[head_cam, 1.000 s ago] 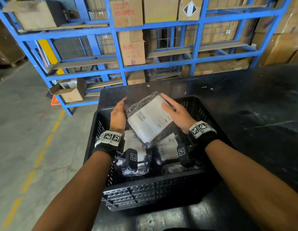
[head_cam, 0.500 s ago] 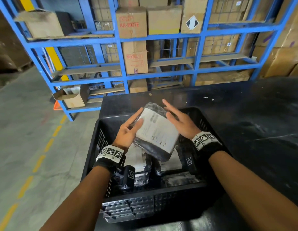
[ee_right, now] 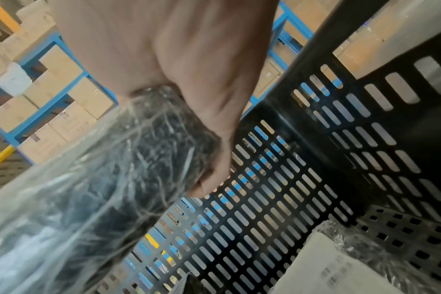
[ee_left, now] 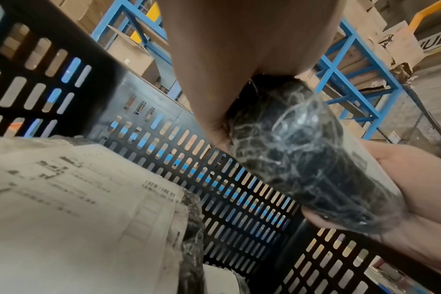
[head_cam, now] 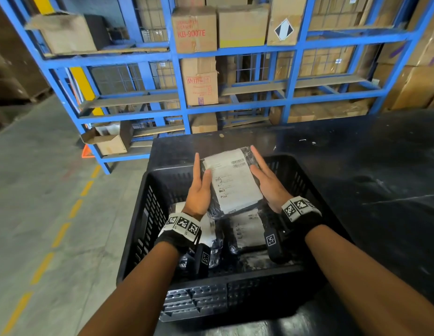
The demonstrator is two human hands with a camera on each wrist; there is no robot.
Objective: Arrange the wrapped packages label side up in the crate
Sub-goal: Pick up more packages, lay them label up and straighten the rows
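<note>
Black plastic-wrapped package [head_cam: 231, 180], white label up, above slotted black crate [head_cam: 296, 170]; labelled packages [head_cam: 247, 229] lie inside.

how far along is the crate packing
Done: two packages lie label up on the crate floor. In hand: a third package, label up, pressed between the flat left hand and right hand above them. Left: setting it down in the crate.

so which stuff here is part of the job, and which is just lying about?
Job: held package, label up, between left hand and right hand; packages in crate; black crate.
Lying about: blue racking; cardboard boxes; open box.
</note>
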